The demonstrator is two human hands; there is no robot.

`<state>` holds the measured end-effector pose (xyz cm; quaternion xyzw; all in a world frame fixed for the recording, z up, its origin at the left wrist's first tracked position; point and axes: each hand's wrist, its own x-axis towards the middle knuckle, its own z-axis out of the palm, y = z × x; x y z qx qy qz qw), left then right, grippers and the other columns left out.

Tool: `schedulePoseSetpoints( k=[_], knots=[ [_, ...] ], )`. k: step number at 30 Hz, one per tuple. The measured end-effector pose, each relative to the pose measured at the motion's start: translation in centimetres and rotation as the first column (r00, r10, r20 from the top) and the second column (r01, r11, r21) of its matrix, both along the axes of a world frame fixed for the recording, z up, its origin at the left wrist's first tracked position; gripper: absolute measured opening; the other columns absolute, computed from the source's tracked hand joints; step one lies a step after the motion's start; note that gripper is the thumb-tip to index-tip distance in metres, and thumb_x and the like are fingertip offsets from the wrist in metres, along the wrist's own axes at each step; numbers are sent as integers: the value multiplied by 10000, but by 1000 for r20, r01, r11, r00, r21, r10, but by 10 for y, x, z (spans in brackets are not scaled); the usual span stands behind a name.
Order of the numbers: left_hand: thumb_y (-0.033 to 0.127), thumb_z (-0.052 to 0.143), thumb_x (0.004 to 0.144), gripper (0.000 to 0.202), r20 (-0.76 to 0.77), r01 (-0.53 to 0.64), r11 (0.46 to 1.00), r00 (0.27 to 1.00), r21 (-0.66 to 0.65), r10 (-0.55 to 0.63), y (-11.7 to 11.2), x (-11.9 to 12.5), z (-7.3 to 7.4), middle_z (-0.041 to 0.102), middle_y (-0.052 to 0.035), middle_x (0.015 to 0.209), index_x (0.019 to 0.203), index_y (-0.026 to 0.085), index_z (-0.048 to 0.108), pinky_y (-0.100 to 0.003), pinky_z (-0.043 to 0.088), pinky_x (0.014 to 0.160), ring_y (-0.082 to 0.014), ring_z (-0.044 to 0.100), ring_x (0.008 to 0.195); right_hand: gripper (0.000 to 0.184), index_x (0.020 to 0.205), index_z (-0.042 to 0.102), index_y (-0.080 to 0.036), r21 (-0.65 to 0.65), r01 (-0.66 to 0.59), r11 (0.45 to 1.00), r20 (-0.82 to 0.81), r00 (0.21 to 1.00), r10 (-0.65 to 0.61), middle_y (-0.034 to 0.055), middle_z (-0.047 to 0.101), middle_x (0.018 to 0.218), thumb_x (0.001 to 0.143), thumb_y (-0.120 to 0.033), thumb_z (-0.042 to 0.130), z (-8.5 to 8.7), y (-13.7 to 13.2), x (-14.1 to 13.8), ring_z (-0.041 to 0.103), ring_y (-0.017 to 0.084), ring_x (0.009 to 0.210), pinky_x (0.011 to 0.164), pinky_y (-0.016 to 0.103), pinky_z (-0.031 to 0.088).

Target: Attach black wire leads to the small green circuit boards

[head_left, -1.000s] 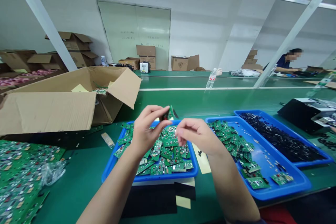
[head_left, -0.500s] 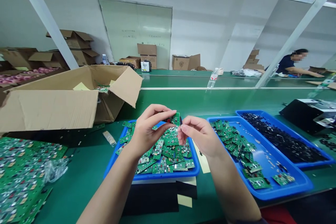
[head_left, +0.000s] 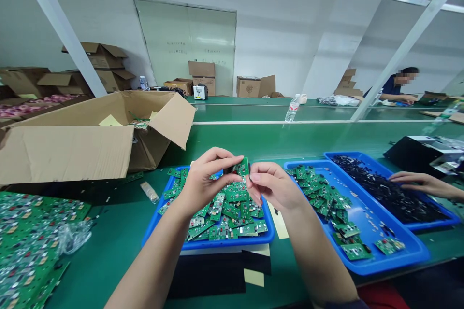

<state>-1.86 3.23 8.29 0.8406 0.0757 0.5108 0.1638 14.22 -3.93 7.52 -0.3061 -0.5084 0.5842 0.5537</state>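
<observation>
Between thumb and fingers, my left hand point(head_left: 208, 181) grips a small green circuit board point(head_left: 244, 167) held up on its edge. My right hand point(head_left: 273, 184) is closed at the board's right edge, its fingertips pinching a small black part point(head_left: 250, 170) that is mostly hidden. Below both hands lies a blue tray point(head_left: 270, 237) heaped with loose green circuit boards point(head_left: 232, 210). To the right, a second blue tray point(head_left: 395, 258) holds more boards point(head_left: 322, 193) along its left side. Beyond it, a third blue tray point(head_left: 447, 222) is full of small black parts point(head_left: 384, 188).
Another person's hand point(head_left: 416, 183) reaches over the black parts at right. A large open cardboard box point(head_left: 68, 152) stands at left, behind stacked panels of circuit boards point(head_left: 32, 236). A water bottle point(head_left: 292, 108) stands farther back. Another person point(head_left: 393, 87) sits at far right.
Another person's hand has come in from the right over the tray of black parts. My hands stay nearly in place, with the board slightly turned. The far person's arm has drawn in.
</observation>
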Motion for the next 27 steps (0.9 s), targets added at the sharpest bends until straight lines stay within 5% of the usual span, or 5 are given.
schedulePoseSetpoints(
  k=[6,11,18,24,27],
  knots=[
    [288,708,756,305,-18,170,952,983,-255,-181,3,0,-2,634,-53,875,1060,264,696,-241,540,630,-136,613,738,236,588,555,-176,36,-45,998,12,999,45,-60,508,407,713,-358,639,-4,6,2,429,64,325,344,187,375],
    [271,735,725,286,14,208,870,974,-448,-226,-1,-1,-1,632,-52,879,1010,251,717,-252,543,634,-143,617,750,201,613,545,-181,175,172,969,155,968,-200,-59,501,443,753,-320,584,-3,3,-2,442,72,374,391,204,394],
    [282,721,737,209,61,257,657,950,-708,-306,-14,9,3,653,-55,817,922,188,738,-225,505,587,-124,581,692,123,646,536,-192,574,480,664,288,641,-712,-45,542,547,765,-184,566,1,-7,-3,482,80,482,469,211,411],
    [352,711,748,353,288,411,386,896,-826,-337,-20,19,-5,648,-38,793,1068,206,682,-232,513,614,-124,591,690,130,894,518,-205,578,586,568,194,578,-793,-55,566,595,797,-237,598,-4,-4,-8,556,98,499,471,215,473],
    [344,697,762,407,360,444,307,886,-842,-293,-24,19,-4,615,-35,873,1152,241,636,-258,533,674,-129,598,742,251,1038,473,-212,595,611,523,145,558,-817,-66,561,619,813,-228,584,-6,-4,-9,578,105,508,471,223,493]
  ],
)
